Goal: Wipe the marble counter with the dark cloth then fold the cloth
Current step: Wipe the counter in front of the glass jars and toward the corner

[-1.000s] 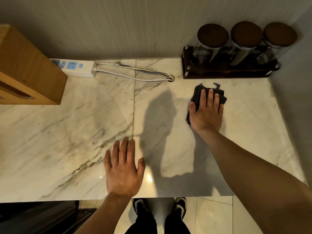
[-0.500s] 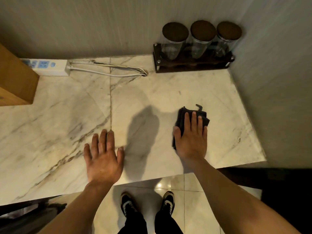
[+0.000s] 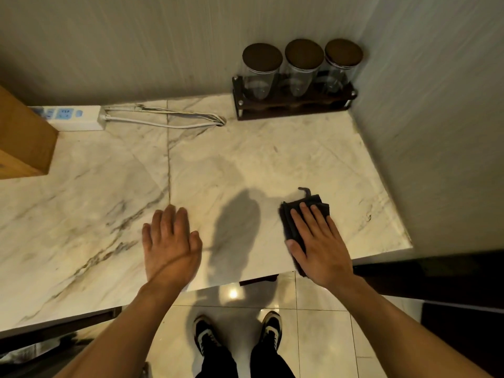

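Note:
The dark cloth point(image 3: 291, 222) lies folded on the white marble counter point(image 3: 245, 159), close to its front edge at the right. A small loop sticks out from the cloth's far corner. My right hand point(image 3: 317, 241) lies flat on top of the cloth, fingers spread, pressing it down; the palm reaches over the counter's edge. My left hand point(image 3: 170, 241) rests flat on the bare marble near the front edge, fingers together, holding nothing.
Three glass jars with dark lids point(image 3: 301, 68) stand in a dark wooden rack point(image 3: 291, 109) at the back right corner. A white power strip point(image 3: 73, 117) with its cable point(image 3: 169, 121) lies along the back wall. A wooden box point(image 3: 21, 143) stands at the left. Walls close the back and right.
My right hand has dragged the cloth from just in front of the jar rack toward me, to the counter's front edge. My left hand stayed flat on the marble.

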{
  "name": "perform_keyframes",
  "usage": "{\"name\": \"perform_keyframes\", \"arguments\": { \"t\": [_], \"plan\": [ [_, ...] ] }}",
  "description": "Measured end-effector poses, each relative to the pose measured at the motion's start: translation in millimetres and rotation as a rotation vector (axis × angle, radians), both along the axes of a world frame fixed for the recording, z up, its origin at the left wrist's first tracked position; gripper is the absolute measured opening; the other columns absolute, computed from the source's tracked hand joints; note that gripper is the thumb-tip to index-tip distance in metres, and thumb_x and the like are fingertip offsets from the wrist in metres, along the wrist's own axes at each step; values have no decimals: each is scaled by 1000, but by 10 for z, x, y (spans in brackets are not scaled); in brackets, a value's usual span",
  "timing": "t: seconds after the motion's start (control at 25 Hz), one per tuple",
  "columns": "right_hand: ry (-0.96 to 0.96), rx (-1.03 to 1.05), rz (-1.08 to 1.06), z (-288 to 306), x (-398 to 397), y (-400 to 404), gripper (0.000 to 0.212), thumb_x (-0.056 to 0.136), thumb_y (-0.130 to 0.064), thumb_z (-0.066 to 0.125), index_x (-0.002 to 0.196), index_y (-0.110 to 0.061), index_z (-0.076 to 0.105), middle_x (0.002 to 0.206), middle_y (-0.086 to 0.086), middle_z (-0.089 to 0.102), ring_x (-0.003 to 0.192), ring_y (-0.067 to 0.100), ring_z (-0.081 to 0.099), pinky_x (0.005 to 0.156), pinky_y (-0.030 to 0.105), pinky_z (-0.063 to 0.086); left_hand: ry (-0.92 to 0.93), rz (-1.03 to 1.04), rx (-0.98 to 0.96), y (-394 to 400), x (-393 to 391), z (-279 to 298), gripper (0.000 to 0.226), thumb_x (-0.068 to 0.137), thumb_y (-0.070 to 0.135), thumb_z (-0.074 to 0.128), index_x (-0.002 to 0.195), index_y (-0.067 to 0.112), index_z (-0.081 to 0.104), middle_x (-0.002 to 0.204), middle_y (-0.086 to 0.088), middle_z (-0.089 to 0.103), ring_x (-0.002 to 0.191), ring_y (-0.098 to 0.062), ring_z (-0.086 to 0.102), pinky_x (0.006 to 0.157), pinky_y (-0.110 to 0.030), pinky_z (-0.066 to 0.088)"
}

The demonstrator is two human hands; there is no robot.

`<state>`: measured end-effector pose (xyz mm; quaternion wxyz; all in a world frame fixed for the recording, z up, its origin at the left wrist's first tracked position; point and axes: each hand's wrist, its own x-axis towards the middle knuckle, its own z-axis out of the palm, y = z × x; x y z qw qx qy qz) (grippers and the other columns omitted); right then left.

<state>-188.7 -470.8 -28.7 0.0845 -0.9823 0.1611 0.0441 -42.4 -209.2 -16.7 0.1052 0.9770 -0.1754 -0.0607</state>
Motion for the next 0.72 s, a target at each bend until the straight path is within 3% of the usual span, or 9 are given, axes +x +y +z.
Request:
{"name": "perform_keyframes", "arguments": {
  "t": [0.28, 0.72],
  "plan": [
    [69, -31, 243, 55, -34, -384, 62, 97, -54, 23, 151, -27, 11, 160, 0, 10, 147, 17, 1, 118, 44, 15, 21, -271, -14, -637, -191, -1, 58, 95, 36, 35, 147, 11, 28, 156, -15, 28, 144, -36, 19, 118, -53, 9],
    [62, -32, 300, 19, 483, -773, 62, 97, -54, 22, 152, -28, 9, 160, -1, 8, 147, 16, -2, 119, 42, 9, 26, -277, 31, -834, -203, -132, 61, 95, 47, 30, 147, 15, 32, 154, -13, 33, 144, -34, 20, 118, -54, 10]
  ]
}}
